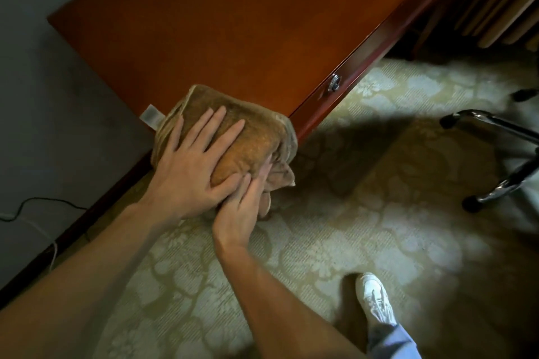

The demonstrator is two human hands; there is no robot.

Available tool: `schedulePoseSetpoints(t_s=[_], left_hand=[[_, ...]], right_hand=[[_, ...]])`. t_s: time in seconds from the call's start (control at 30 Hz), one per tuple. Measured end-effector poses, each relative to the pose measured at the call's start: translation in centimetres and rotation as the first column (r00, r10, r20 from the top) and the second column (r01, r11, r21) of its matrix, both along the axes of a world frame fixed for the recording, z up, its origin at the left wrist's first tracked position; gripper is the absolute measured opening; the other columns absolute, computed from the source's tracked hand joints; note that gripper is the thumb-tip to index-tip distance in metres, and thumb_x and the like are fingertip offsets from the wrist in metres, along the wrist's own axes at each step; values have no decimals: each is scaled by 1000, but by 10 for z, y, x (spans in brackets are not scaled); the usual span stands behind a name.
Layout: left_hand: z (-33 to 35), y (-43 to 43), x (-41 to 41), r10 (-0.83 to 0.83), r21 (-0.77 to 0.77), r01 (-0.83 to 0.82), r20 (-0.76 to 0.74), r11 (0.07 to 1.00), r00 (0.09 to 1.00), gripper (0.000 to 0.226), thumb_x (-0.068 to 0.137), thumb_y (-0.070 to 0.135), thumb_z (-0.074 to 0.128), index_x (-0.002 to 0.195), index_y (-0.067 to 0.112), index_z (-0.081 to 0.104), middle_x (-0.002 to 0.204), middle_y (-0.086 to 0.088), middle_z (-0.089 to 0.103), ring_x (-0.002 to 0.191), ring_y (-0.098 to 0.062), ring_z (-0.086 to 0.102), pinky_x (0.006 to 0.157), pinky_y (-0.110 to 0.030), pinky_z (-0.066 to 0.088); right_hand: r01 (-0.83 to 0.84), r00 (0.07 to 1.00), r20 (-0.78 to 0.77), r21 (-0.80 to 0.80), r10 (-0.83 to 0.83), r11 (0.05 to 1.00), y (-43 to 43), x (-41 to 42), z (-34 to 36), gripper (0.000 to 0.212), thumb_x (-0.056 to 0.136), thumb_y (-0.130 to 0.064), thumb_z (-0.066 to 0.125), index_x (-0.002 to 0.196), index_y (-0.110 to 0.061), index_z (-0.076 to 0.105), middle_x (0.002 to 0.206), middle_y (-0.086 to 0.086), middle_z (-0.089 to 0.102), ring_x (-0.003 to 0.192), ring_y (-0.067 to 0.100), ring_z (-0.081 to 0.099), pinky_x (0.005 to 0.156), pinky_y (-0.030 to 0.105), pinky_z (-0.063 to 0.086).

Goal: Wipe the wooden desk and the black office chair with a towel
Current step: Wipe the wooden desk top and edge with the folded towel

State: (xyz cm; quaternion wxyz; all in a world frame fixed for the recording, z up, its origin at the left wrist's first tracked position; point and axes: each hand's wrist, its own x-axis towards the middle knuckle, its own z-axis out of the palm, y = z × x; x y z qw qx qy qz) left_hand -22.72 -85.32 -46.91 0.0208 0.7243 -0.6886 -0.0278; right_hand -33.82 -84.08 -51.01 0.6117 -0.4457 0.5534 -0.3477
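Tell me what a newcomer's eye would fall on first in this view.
The folded brown towel at the near corner of the reddish wooden desk, with the left hand pressed flat on it and the right hand at its hanging fold. After that, the chrome chair base at the right edge and a white shoe on the patterned carpet.

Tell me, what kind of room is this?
Probably an office or study, though a hotel room is possible: a polished wooden desk with a drawer lock, patterned carpet, and a chrome chair base on castors. A towel lies on the desk corner.
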Motion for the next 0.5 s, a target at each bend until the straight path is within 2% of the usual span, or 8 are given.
schedulePoseSetpoints(t_s=[0.1,0.33,0.5], left_hand=[[3,20,9,-44,35,43,17,998,999,81,96,68,34,166,33,13,174,-2,6,161,-20,2,127,-59,7],[8,15,7,-57,86,56,13,995,998,80,99,71,25,166,32,8,174,-1,0,161,-18,-4,127,-60,5],[7,-7,-7,32,85,-28,-41,996,999,80,95,71,24,165,37,8,174,3,-3,160,-15,-10,127,-57,-5]], right_hand=[[-43,998,42,57,41,997,22,2,4,54,102,-60,17,149,-64,-8,170,-24,-7,156,-4,-5,120,22,16],[-131,990,49,44,129,990,-3,-14,-3,56,112,-47,19,160,-46,-10,171,-18,-15,155,-4,-15,130,32,-3],[-122,990,79,60,117,991,-20,-12,-7,59,109,-55,13,160,-44,-13,168,-19,-21,151,-6,-23,125,27,-11]])
